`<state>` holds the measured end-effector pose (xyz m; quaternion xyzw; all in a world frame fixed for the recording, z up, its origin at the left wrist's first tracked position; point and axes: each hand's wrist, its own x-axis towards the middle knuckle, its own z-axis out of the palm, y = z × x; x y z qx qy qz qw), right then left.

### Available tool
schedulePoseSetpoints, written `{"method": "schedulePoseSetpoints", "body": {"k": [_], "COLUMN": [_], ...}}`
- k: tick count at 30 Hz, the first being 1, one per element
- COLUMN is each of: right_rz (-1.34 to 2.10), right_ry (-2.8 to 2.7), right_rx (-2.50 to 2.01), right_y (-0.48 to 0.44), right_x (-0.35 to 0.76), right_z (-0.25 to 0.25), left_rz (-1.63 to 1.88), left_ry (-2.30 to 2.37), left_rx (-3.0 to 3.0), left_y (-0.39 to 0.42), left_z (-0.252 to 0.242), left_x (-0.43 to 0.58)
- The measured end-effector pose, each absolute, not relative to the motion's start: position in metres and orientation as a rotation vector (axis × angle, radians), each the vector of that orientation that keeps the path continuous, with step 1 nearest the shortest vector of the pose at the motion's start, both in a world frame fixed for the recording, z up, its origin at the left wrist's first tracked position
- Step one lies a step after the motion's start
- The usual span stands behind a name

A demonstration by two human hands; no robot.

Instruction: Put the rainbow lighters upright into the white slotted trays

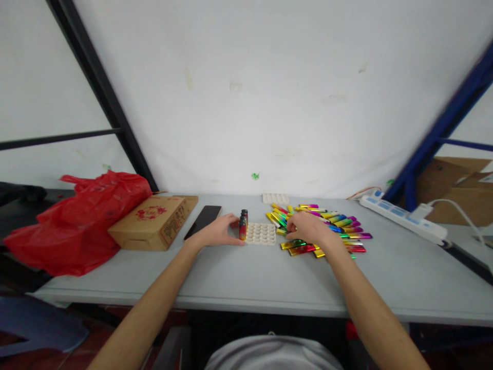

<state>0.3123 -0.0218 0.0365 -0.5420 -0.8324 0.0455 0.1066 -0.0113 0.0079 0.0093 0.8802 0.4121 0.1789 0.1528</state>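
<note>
Several shiny red-and-yellow lighters (242, 228) with dark tops stand upright in a row along the left side of a cream tray with round holes (261, 234). My left hand (220, 230) is at that row, thumb and fingers spread around its left side; thumb and fingertips are close to the lighters, though contact is hard to tell. On the right, a loose pile of metallic multicoloured lighters (348, 223) lies flat. My right hand (307, 227) is over the pile's left part, fingers curled downward and drawn together; whatever is between the fingertips is hidden.
A black phone (203, 221) lies left of the tray, beside a brown cardboard box (154, 221) and a red plastic bag (84, 221). Another pale tray (275, 198) rests against the wall. A white power strip (404, 218) with a plugged-in cable runs along the right side.
</note>
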Motion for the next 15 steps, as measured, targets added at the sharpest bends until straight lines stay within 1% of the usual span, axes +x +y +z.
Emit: {"method": "schedulePoseSetpoints", "body": {"k": [3, 7, 15], "right_rz": [0.142, 0.181, 0.313], "right_ry": [-2.484, -2.437, -2.3], "right_rx": [-1.597, -1.418, -1.377], "right_y": [-0.021, -0.019, -0.023], "right_x": [0.31, 0.314, 0.308], "right_z": [0.033, 0.031, 0.047], "left_rz": [0.517, 0.535, 0.558], "left_ry": [1.166, 1.193, 1.296], "left_rx": [2.515, 2.484, 2.445], "left_y": [0.008, 0.007, 0.004], "left_z": [0.009, 0.007, 0.005], "left_x": [-0.013, -0.013, -0.001]}}
